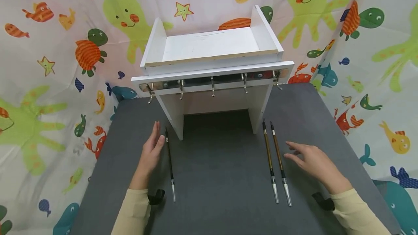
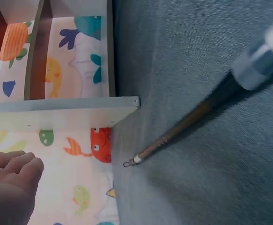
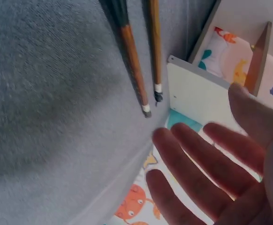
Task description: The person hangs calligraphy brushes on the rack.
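Observation:
My left hand [image 1: 151,155] hovers with its fingers straight, just left of a dark-handled calligraphy brush [image 1: 169,157] lying on the grey cloth. That brush [image 2: 188,122] crosses the left wrist view, apart from the hand. Over on the right side, two brown-handled brushes, the inner one [image 1: 268,149] and the outer one [image 1: 277,148], lie side by side. Clear caps cover their near ends. My right hand [image 1: 311,164] is to the right of them, fingers loosely spread and holding nothing. In the right wrist view the fingers [image 3: 197,176] are apart from both handles.
A white shelf unit [image 1: 213,64] stands at the back, its side panels on the cloth. Along its front runs a rail with several metal hooks [image 1: 213,86]. A sea-animal curtain [image 1: 42,93] surrounds the grey surface [image 1: 222,191].

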A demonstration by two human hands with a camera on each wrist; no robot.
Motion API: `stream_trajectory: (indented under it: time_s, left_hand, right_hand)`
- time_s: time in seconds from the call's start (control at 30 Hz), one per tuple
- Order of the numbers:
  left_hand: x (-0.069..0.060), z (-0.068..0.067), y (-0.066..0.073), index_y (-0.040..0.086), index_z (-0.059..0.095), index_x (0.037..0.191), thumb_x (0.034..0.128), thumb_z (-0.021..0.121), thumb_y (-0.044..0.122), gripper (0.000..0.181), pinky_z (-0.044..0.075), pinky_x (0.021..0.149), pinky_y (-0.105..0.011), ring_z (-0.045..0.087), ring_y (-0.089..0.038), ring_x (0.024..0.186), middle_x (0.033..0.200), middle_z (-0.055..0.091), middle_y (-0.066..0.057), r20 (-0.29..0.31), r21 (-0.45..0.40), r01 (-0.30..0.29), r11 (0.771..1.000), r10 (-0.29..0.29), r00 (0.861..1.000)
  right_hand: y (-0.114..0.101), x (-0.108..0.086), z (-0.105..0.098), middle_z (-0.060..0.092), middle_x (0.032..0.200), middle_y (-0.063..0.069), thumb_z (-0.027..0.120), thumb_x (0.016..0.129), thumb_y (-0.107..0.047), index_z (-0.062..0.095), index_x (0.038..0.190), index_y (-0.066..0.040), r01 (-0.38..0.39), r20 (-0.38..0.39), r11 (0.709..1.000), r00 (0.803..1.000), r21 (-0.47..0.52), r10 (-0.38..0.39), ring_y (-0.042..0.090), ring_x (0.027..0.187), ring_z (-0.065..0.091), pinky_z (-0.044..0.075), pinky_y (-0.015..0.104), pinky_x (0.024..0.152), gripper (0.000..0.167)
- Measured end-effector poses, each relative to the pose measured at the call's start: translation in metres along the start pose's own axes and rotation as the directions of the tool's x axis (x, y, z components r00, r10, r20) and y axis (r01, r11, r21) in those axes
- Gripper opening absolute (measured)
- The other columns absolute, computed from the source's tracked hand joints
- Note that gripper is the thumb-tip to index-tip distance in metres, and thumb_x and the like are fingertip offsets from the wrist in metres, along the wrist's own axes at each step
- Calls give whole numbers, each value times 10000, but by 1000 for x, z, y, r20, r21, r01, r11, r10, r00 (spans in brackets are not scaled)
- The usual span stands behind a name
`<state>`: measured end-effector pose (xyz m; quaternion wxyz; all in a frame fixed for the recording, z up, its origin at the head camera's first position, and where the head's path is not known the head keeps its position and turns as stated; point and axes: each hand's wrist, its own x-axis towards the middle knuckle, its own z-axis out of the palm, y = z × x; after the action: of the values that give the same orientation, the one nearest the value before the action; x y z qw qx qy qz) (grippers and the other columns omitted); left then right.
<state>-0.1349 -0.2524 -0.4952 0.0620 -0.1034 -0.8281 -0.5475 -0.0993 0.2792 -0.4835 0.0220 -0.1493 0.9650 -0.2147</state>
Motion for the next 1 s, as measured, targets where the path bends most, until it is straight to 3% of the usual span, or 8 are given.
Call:
stream_trajectory:
  time_s: [0.23, 0.47, 0.77, 1.0]
  left_hand:
    - [19, 2, 3, 51, 163, 1610, 1072, 493, 129, 636, 261, 1131, -98, 208, -249, 1540, 1678, 177, -43, -46, -45, 23, 999, -25, 999]
    - [30, 0, 41, 20, 205, 1594, 1048, 563, 170, 670, 271, 1192, -394, 240, -260, 1527, 1662, 219, -97, -78, -32, 47, 998, -50, 996]
    - [42, 3, 37, 56, 296, 1581, 1013, 637, 213, 681, 316, 1178, -412, 315, -214, 1500, 1633, 315, -87, -135, -42, 72, 997, -77, 988]
    - [48, 8, 35, 58, 364, 1555, 1007, 643, 190, 629, 357, 1160, -411, 394, -225, 1461, 1597, 380, -93, -168, -43, 65, 997, -71, 983]
  right_hand:
    - [6, 2, 13, 730, 1117, 240, 757, 909, -187, 705, 1206, 38, -43, -111, 999, 993, -11, 42, 382, 924, 714, 559, 559, 765, 377]
    - [5, 10, 27, 743, 1032, 240, 758, 907, -139, 714, 1148, 68, -104, -170, 993, 979, 46, 111, 360, 843, 714, 567, 525, 692, 321]
    - [9, 11, 44, 735, 983, 262, 738, 927, -194, 711, 1118, 95, -235, -133, 972, 962, 33, 237, 384, 803, 702, 555, 535, 660, 348]
    - [9, 18, 51, 735, 1013, 266, 723, 942, -243, 723, 1111, 78, -233, -119, 971, 964, 47, 237, 400, 839, 708, 562, 546, 686, 363]
